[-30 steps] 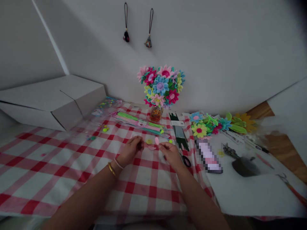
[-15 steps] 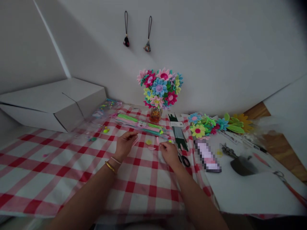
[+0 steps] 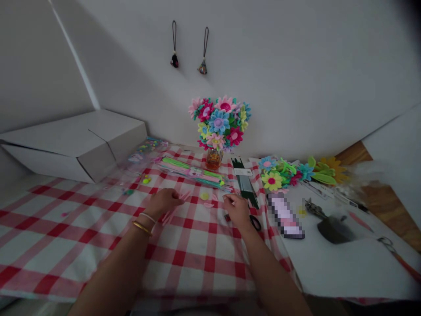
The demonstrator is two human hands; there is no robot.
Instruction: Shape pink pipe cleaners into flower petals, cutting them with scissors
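My left hand (image 3: 164, 202) is over the checked cloth, its fingers closed together; pink strips (image 3: 184, 196) show at its fingertips and others lie just below it. What it grips is too small to make out. My right hand (image 3: 236, 208) is beside the black-handled scissors (image 3: 255, 223), with thumb and forefinger brought together and anything between them too small to tell. Between the hands lie a yellow-green disc (image 3: 204, 196) and a small pink piece (image 3: 208, 205). Behind them is a pack of coloured fuzzy stems (image 3: 192, 172).
A vase (image 3: 214, 159) of fuzzy flowers stands at the back. Dark green stems (image 3: 244, 180) lie right of it. A white box (image 3: 75, 140) is at the left. At the right are a phone (image 3: 285, 215), loose flowers (image 3: 272, 180), a dark tool (image 3: 333, 229) and pliers (image 3: 391, 245).
My left hand has moved left and down, away from the middle, and the pink strips show more. My right hand has shifted slightly right. The view has tilted a little.
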